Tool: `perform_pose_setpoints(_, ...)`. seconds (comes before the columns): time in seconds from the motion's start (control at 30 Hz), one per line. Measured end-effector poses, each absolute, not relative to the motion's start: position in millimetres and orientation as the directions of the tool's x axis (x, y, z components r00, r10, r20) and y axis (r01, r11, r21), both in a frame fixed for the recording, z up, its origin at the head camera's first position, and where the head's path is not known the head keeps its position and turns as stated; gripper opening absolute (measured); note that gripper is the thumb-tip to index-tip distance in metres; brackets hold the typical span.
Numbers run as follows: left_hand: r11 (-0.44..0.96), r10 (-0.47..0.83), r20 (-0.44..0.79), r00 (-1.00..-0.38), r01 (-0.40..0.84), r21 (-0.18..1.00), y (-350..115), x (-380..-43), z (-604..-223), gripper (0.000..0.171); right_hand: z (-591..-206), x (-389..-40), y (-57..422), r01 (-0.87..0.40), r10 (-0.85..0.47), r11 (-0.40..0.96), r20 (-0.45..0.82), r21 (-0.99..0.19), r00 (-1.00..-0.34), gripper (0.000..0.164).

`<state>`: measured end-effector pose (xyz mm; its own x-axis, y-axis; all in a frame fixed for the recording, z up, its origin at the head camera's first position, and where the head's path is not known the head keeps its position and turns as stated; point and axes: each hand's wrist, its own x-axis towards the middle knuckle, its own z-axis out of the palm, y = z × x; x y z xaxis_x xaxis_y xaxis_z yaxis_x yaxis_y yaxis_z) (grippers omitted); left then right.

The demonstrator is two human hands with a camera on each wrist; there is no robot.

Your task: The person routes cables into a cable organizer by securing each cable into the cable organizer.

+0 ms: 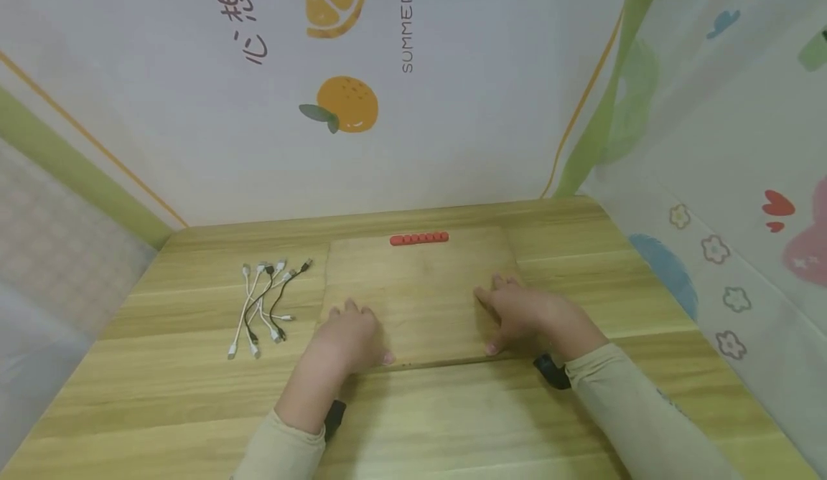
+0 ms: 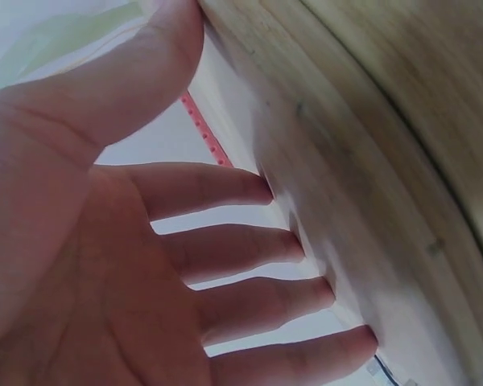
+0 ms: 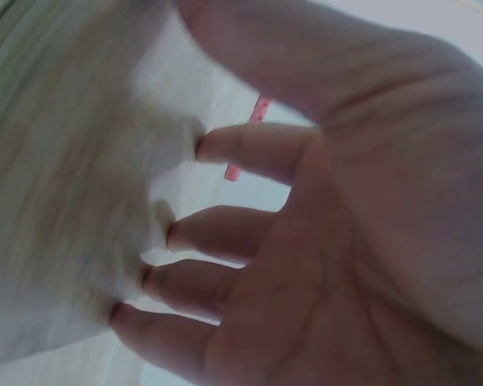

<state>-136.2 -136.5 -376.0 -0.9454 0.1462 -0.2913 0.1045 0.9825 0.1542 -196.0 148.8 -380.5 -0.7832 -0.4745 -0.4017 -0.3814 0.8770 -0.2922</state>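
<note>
White cloth printed with oranges [image 1: 347, 105] hangs behind a wood-grain table [image 1: 161, 401], and from the left the table bears a loose tangle of white and black cables [image 1: 263, 308], laid beside the board rather than on it, probably so that they stay within reach without getting in the way. Left of the frame's lower centre, the left hand [image 1: 352, 338] has its fingers spread wide, tips resting on the wooden board [image 1: 433, 308] near its left side, the thumb by its near edge. The board lies flat in the middle of the frame, between the two hands; the red strip [image 1: 419, 238] sits along its far edge, beyond the fingertips of both, perhaps put there to keep the nearer part free. Right of centre, the right hand [image 1: 515, 313] is likewise spread, its fingertips on the board's right side; touching from both sides looks meant to steady or square it.
</note>
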Motion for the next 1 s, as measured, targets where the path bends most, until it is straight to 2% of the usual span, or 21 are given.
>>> perform_pose_setpoints(0.5, 0.981, 0.148, -0.285, -0.947, 0.104, 0.165, -143, -130, -375, 0.093, -376, -190, 158, -0.373, -0.493, 0.861, -0.387, -0.345, -0.779, 0.101)
perform_pose_setpoints(0.6, 0.979, 0.173, -0.282, -0.944, 0.132, 0.158, -145, -130, -373, 0.088, -374, -188, 159, -0.38, -0.494, 0.861, -0.379, -0.337, -0.783, 0.101)
perform_pose_setpoints(0.73, 0.968, 0.231, -0.276, -0.933, 0.193, 0.16, -153, -132, -366, 0.074, -372, -184, 156, -0.409, -0.503, 0.859, -0.36, -0.307, -0.786, 0.098)
perform_pose_setpoints(1.0, 0.979, 0.165, -0.317, -0.934, 0.117, 0.167, -186, -144, -343, 0.071, -364, -176, 135, -0.454, -0.539, 0.839, -0.343, -0.301, -0.769, 0.091)
